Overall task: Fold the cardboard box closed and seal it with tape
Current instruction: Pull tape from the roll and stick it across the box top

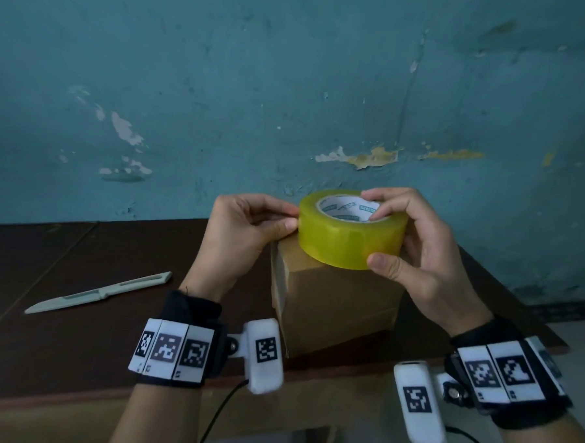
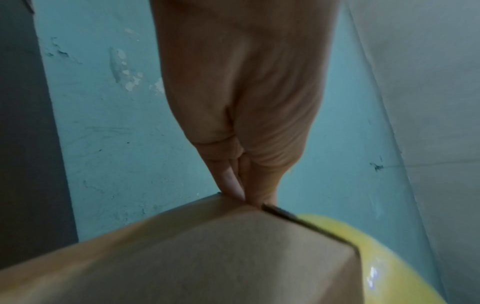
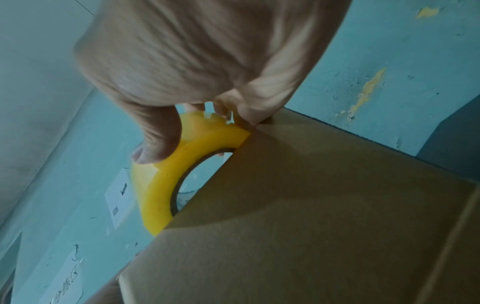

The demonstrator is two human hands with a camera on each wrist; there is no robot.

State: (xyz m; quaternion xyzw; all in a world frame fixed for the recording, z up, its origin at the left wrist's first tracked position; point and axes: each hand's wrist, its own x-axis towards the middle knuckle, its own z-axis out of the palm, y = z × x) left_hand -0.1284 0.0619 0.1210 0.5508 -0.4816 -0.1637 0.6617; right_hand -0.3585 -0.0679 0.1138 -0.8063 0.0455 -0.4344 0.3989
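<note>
A brown cardboard box (image 1: 334, 298) stands on the dark table with its flaps folded down. On its top rests a yellow tape roll (image 1: 347, 244). My right hand (image 1: 378, 232) grips the roll, fingers hooked into the white core and thumb on the near outer face. My left hand (image 1: 293, 219) pinches thumb and forefinger together against the roll's left side; a loose tape end is not discernible. In the left wrist view the pinched fingertips (image 2: 244, 195) meet at the box (image 2: 207, 257) top corner, roll (image 2: 376, 257) beyond. The right wrist view shows the roll (image 3: 161, 185) at the box (image 3: 311, 205) edge.
A cream-coloured knife (image 1: 101, 292) lies on the table (image 1: 57, 344) to the left of the box. A teal wall stands close behind. The table's right edge runs just right of the box, with floor beyond.
</note>
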